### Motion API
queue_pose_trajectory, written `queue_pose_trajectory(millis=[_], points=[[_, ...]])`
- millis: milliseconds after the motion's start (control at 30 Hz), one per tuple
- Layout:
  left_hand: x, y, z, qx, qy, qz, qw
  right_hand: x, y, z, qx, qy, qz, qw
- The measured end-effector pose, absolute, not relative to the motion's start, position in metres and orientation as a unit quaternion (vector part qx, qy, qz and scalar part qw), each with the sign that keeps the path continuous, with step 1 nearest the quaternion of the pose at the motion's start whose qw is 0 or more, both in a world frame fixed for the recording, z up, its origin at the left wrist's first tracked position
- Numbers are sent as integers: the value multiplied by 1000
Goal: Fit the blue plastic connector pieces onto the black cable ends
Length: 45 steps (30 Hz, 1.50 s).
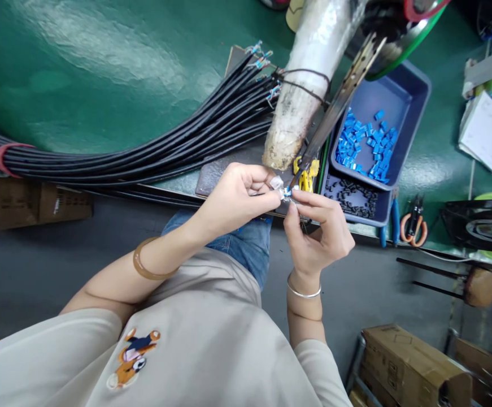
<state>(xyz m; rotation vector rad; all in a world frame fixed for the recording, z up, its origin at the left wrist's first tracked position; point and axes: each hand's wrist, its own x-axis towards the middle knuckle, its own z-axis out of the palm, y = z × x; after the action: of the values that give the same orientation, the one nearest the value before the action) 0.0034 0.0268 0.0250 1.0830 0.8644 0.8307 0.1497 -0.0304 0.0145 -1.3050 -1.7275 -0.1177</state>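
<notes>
We held a small pale piece [277, 183] pinched in our left hand [246, 195], with the thumb and a finger close together on it. Little blue and white wires [287, 193] poked out of its right side, into the small space between our two hands. Our right hand [319, 229] had its finger and thumb just a bit apart, right by the wire tips. We could not tell if it had a hold on them. The long way of the piece and wires looked to go across, from left hand to right hand, but it was too small to be sure. The wires were nearest to the right fingertips, and the pale piece was nearest to the left ones.

Just past our grip sat a yellow tool [306, 176], and a fat wrapped tube [299, 90] came down close to our fingers. To the right of the grip was a bin of black bits [380, 217], and a bin of blue bits [420, 107] sat farther out. Orange-handled cutters [422, 233] lay more to the right. A big bunch of black cables [144, 164] lay off to the left.
</notes>
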Motion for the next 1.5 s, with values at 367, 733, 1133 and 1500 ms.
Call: queue_pose_trajectory(millis=[367, 733, 1133, 1500], points=[[4, 24, 22, 498, 383, 381, 678, 147, -31, 14, -540, -691, -70, 475], [5, 25, 24, 498, 374, 387, 680, 146, -30, 13, -549, -681, -55, 482], [6, 24, 28, 497, 386, 395, 669, 142, -30, 17, -555, -679, -77, 475], [4, 21, 26, 531, 389, 350, 667, 148, -49, 34, -519, -547, 50, 655]])
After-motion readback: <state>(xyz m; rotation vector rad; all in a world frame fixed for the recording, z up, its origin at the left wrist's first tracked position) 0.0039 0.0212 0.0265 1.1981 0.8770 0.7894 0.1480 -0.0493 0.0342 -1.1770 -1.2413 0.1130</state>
